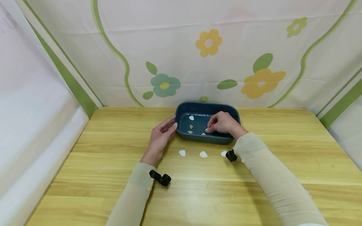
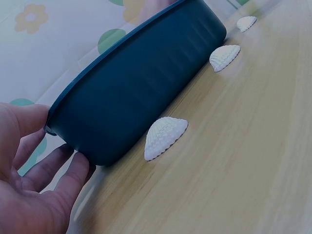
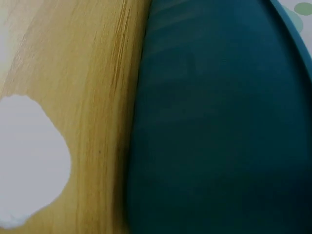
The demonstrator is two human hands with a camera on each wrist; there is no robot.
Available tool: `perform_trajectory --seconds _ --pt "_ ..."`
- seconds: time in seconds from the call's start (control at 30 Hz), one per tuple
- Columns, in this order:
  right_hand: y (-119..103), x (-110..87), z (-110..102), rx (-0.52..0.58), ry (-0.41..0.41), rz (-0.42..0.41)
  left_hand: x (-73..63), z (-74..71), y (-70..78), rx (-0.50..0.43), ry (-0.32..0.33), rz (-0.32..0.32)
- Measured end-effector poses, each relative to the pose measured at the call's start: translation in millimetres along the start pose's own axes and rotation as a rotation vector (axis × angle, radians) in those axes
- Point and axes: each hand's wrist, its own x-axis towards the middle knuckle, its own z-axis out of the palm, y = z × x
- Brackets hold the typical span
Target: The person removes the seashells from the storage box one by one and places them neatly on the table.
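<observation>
A dark blue plastic bin (image 1: 207, 106) stands on the table, its long side facing me. My right hand (image 1: 223, 122) reaches into its right part and pinches a small white seashell (image 1: 207, 130) between thumb and fingertips, low near the bin's floor. My left hand (image 1: 159, 138) rests against the bin's left end, thumb at the rim and fingers along the outside wall. Inside lie a white shell (image 1: 191, 118) and several smaller, brownish shells (image 1: 191, 126). In front of the bin, three white shells form a row: left (image 1: 182, 153), middle (image 1: 203, 154) and right (image 1: 223, 153), partly covered by the wrist camera.
The wooden table (image 1: 198, 194) ends at the back against a white curtain (image 1: 181, 56) printed with flowers, close behind the bin. More white cloth (image 1: 34, 125) hangs along the left side. Black wrist cameras stick out from both sleeves.
</observation>
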Motion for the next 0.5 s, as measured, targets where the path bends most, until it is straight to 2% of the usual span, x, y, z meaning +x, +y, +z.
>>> perform_trajectory --seconds 0.3,0.5 --pt "0.5 -1.1 -0.7 0.026 -0.005 -0.007 0.2 0.2 -0.4 0.003 0.001 -0.003" --pt "1.0 0.1 0.1 0.105 -0.039 -0.004 1.1 -0.5 -1.2 0.006 -0.001 -0.001"
